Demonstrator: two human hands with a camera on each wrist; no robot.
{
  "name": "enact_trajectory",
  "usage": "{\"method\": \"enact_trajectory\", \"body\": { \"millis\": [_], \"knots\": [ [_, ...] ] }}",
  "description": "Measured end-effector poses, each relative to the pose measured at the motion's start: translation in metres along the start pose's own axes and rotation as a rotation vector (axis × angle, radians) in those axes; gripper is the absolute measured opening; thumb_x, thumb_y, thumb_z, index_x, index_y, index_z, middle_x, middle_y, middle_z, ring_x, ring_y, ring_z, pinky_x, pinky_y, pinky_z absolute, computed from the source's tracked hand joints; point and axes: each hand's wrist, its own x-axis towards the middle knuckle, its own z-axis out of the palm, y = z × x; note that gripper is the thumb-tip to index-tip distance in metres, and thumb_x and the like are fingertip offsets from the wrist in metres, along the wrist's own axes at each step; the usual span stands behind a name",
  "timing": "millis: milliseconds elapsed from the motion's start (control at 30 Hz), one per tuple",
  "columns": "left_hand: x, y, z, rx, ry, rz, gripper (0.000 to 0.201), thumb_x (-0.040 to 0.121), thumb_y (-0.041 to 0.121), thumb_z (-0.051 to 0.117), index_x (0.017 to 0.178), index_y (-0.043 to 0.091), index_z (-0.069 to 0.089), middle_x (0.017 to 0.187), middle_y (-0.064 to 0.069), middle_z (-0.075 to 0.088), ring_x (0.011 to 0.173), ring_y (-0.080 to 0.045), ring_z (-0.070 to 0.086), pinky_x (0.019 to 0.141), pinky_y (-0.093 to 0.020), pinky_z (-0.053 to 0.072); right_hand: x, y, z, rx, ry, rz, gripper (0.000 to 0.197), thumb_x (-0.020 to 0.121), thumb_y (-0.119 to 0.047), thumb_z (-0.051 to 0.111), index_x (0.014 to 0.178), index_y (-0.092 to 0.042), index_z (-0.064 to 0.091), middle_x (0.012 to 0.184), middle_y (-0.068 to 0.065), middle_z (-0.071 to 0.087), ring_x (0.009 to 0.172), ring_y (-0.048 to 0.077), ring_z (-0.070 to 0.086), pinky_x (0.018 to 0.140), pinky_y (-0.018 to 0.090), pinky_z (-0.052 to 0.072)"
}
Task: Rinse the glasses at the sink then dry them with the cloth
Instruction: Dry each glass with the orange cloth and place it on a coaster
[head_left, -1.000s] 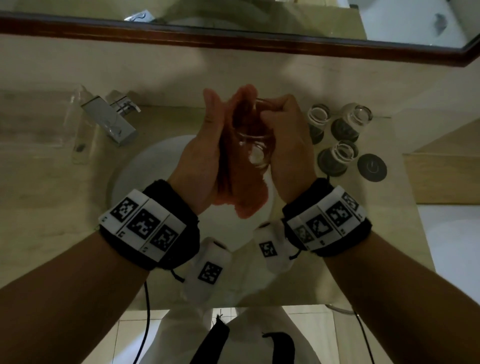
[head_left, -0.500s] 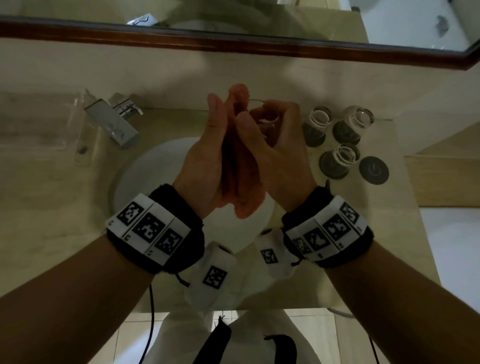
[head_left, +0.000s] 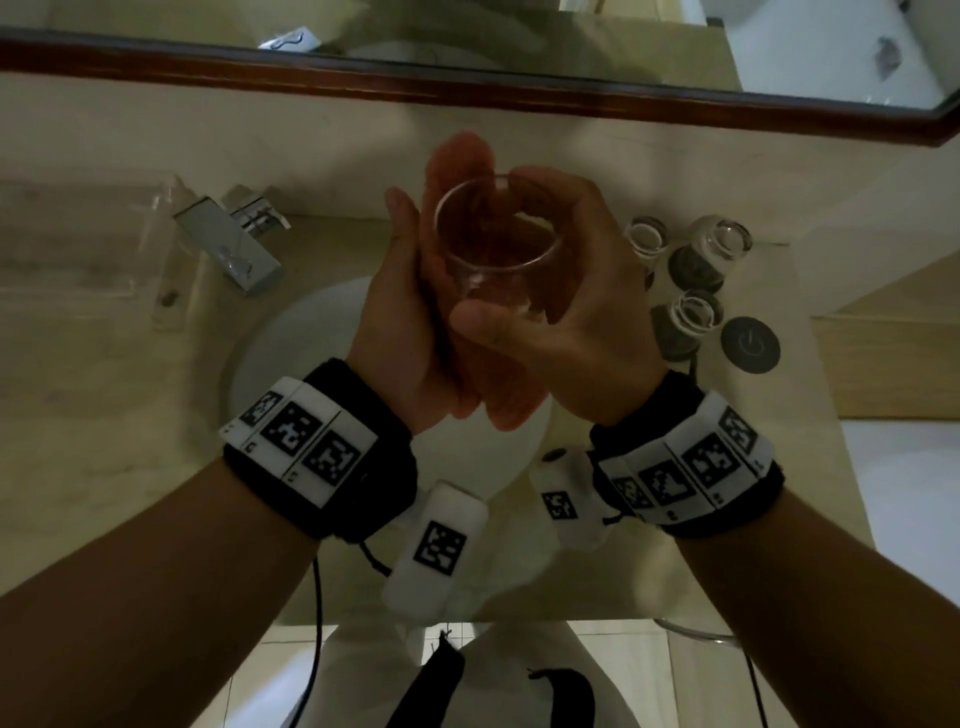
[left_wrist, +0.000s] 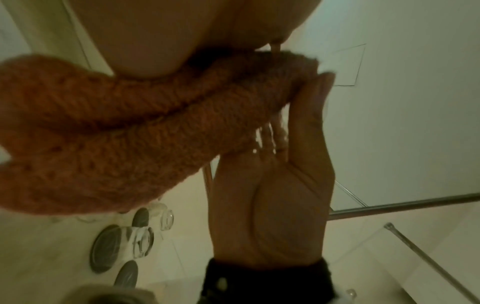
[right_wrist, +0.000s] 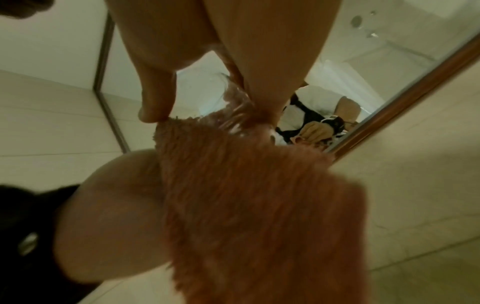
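A clear glass (head_left: 496, 254) is held above the sink (head_left: 291, 353), its mouth facing up towards me. My right hand (head_left: 592, 312) curls round its right side, thumb across the near wall. My left hand (head_left: 395, 322) cups an orange cloth (head_left: 460, 161) against the glass's left and far side; the cloth hides its fingers. In the left wrist view the knitted cloth (left_wrist: 103, 133) fills the left half beside the right hand (left_wrist: 272, 205). In the right wrist view the cloth (right_wrist: 246, 205) hangs below the glass (right_wrist: 233, 115).
Three more glasses (head_left: 691, 317) stand on dark coasters on the counter at the right, beside a bare round coaster (head_left: 750, 343). A chrome tap (head_left: 228, 244) juts out at the sink's back left. A wood-framed mirror (head_left: 467, 93) runs along the wall.
The glass has turned so that its open mouth faces up. My right hand has shifted from the rim to a grip round the side. Both hands rose slightly.
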Motion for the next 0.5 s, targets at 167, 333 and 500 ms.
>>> {"method": "enact_trajectory", "body": {
  "millis": [167,333,500],
  "knots": [
    [-0.002,0.002,-0.007,0.235,0.137,-0.123,0.057,0.108,0.032,0.021,0.098,0.01,0.072,0.079,-0.013,0.069,0.053,-0.029,0.059,0.041,-0.024,0.04,0.0,0.004,0.002,0.073,-0.021,-0.006,0.083,0.067,-0.023,0.085,0.131,0.001,0.037,0.126,0.016,0.057,0.118,0.03,0.062,0.097,0.054,0.052],
    [-0.001,-0.002,-0.009,0.203,0.116,-0.203,0.05,0.106,0.036,0.024,0.1,0.01,0.066,0.072,-0.013,0.055,0.055,-0.029,0.042,0.045,-0.029,0.026,-0.002,0.002,0.002,0.223,-0.038,-0.032,0.091,0.064,-0.011,0.089,0.131,0.011,0.032,0.126,0.031,0.049,0.124,0.043,0.054,0.102,0.048,0.051],
    [-0.001,0.002,-0.007,-0.427,-0.218,-0.271,0.073,0.107,0.041,0.008,0.115,-0.009,0.062,0.11,-0.032,0.066,0.104,-0.044,0.065,0.088,-0.052,0.051,-0.002,-0.003,0.003,0.222,-0.027,-0.056,0.084,0.067,-0.012,0.087,0.128,0.005,0.031,0.125,0.024,0.047,0.12,0.041,0.058,0.1,0.046,0.052]
  ]
}}
